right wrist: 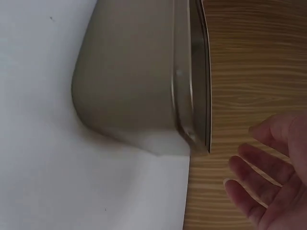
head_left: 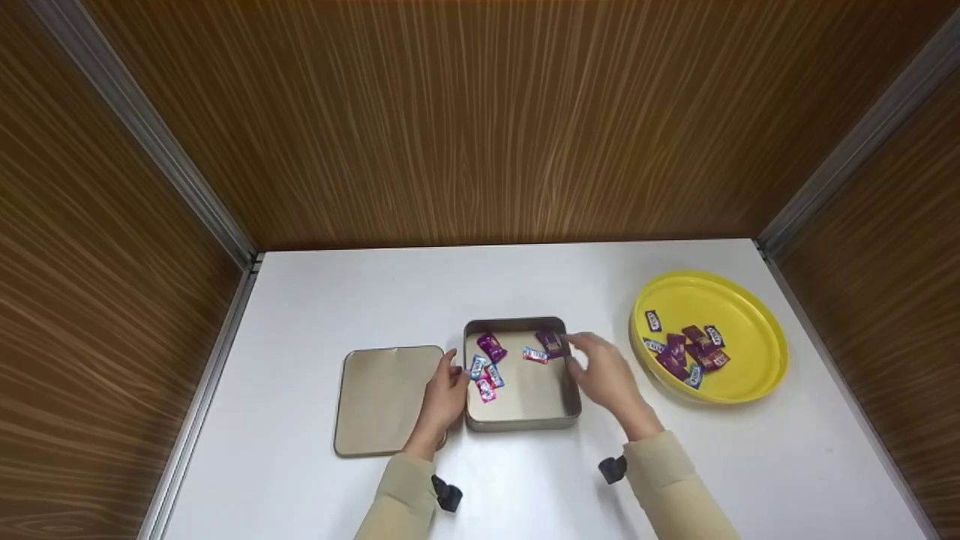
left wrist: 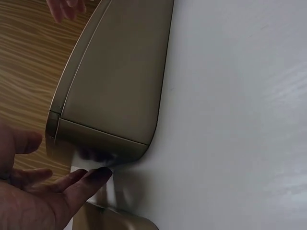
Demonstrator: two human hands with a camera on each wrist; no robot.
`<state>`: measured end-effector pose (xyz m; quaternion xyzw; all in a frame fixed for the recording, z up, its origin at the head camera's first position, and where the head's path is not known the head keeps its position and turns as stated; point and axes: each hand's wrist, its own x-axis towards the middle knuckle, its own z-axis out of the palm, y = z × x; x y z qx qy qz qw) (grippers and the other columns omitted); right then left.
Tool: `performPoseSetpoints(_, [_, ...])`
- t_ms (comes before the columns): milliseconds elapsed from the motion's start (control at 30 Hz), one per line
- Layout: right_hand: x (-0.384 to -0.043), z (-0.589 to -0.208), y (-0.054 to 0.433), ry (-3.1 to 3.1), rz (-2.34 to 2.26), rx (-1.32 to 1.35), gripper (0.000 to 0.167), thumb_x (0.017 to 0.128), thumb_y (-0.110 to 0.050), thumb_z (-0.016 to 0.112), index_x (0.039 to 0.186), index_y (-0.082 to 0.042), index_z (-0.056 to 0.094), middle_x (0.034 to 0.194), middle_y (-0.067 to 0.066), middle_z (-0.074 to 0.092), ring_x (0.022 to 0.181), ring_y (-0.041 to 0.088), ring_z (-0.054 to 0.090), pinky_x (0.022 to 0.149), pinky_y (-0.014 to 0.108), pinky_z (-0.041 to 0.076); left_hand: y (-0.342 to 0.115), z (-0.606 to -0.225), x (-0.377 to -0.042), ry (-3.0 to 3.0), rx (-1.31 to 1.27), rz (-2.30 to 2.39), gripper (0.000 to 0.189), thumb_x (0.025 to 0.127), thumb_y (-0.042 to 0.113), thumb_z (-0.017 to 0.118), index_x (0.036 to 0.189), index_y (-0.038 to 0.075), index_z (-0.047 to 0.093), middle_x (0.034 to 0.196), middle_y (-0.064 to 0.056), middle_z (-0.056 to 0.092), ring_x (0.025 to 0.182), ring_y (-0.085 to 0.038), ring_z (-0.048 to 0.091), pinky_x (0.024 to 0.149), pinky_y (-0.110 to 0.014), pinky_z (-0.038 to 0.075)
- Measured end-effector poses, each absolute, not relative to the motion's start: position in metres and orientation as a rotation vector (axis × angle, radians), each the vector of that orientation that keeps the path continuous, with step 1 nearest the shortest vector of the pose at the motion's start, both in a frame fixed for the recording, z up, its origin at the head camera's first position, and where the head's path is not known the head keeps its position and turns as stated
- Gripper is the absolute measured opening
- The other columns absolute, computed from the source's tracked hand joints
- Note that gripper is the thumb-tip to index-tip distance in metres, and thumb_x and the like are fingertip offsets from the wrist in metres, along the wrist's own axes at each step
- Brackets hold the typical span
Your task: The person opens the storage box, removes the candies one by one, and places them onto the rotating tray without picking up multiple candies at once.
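Note:
A square metal tin (head_left: 525,425) stands uncovered on the white table with several small wrapped candies in it. Purple candies (head_left: 492,347) and blue-and-pink ones (head_left: 486,388) lie along its left side. A dark purple candy (head_left: 551,343) and a small red-and-white candy (head_left: 535,355) are near the right rim. My left hand (head_left: 444,394) is at the tin's left wall, fingertips right at its side (left wrist: 100,143). Just past the right rim is my right hand (head_left: 606,375), fingers loosely spread and slightly bent; the right wrist view shows nothing between them (right wrist: 273,172).
A flat square metal lid (head_left: 386,397) lies left of the tin, partly behind my left hand. On the right, a round yellow tray (head_left: 750,375) holds several purple and blue wrapped candies. Wood-grain panels (head_left: 480,135) enclose the table at the back and sides.

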<state>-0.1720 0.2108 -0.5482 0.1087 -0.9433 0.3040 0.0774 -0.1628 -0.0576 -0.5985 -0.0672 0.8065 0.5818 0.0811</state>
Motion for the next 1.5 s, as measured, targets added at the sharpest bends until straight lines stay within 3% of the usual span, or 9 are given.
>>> performPoseSetpoints(200, [-0.17, -0.556, 0.179, -2.973, 0.917, 0.397, 0.039, 0.088, -0.006, 0.068, 0.126, -0.008, 0.066, 0.127, 0.013, 0.062, 0.118, 0.033, 0.057, 0.1, 0.049, 0.044, -0.057, -0.6, -0.167, 2.374, -0.221, 1.755, 0.05, 0.101, 0.012, 0.052, 0.149, 0.005, 0.039, 0.126, -0.02, 0.059, 0.119, -0.032, 0.056, 0.103, -0.045, 0.042])
performPoseSetpoints(467, [-0.169, -0.571, 0.149, -3.06, 0.832, 0.601, 0.041, 0.09, -0.007, 0.067, 0.131, -0.01, 0.063, 0.123, 0.011, 0.064, 0.109, 0.029, 0.062, 0.093, 0.045, 0.05, -0.059, -0.602, -0.174, 2.338, -0.262, 1.778, 0.045, 0.098, 0.008, 0.057, 0.142, 0.007, 0.05, 0.117, -0.016, 0.061, 0.109, -0.028, 0.061, 0.093, -0.04, 0.049])
performPoseSetpoints(733, [-0.173, -0.582, 0.128, -3.102, 0.695, 0.721, 0.044, 0.087, -0.009, 0.071, 0.131, -0.007, 0.062, 0.113, 0.013, 0.065, 0.097, 0.028, 0.064, 0.085, 0.043, 0.053, -0.06, -0.602, -0.177, 2.278, -0.27, 1.832, 0.045, 0.096, 0.004, 0.058, 0.14, 0.005, 0.052, 0.113, -0.017, 0.062, 0.105, -0.027, 0.062, 0.082, -0.035, 0.054])
performPoseSetpoints(1000, [-0.174, -0.595, 0.119, -3.048, 0.463, 0.784, 0.036, 0.09, -0.017, 0.07, 0.126, -0.013, 0.067, 0.099, 0.01, 0.061, 0.084, 0.026, 0.06, 0.071, 0.044, 0.054, -0.059, -0.603, -0.177, 2.292, -0.252, 1.833, 0.044, 0.095, 0.002, 0.058, 0.139, 0.003, 0.052, 0.111, -0.017, 0.062, 0.101, -0.026, 0.063, 0.078, -0.034, 0.054])
performPoseSetpoints(1267, [-0.178, -0.601, 0.119, -3.045, 0.443, 0.767, 0.026, 0.089, -0.011, 0.072, 0.115, -0.012, 0.074, 0.098, 0.009, 0.058, 0.086, 0.026, 0.059, 0.081, 0.042, 0.052, -0.059, -0.6, -0.176, 2.283, -0.284, 1.839, 0.045, 0.095, 0.003, 0.059, 0.139, 0.004, 0.053, 0.109, -0.015, 0.064, 0.098, -0.024, 0.063, 0.075, -0.031, 0.053])
performPoseSetpoints(1500, [-0.18, -0.603, 0.123, -2.965, 0.473, 0.772, 0.009, 0.089, -0.011, 0.071, 0.096, -0.007, 0.075, 0.088, 0.009, 0.059, 0.076, 0.025, 0.06, 0.07, 0.039, 0.053, -0.059, -0.6, -0.176, 2.3, -0.276, 1.844, 0.044, 0.094, 0.002, 0.06, 0.138, 0.004, 0.054, 0.108, -0.015, 0.064, 0.099, -0.024, 0.062, 0.077, -0.033, 0.053])
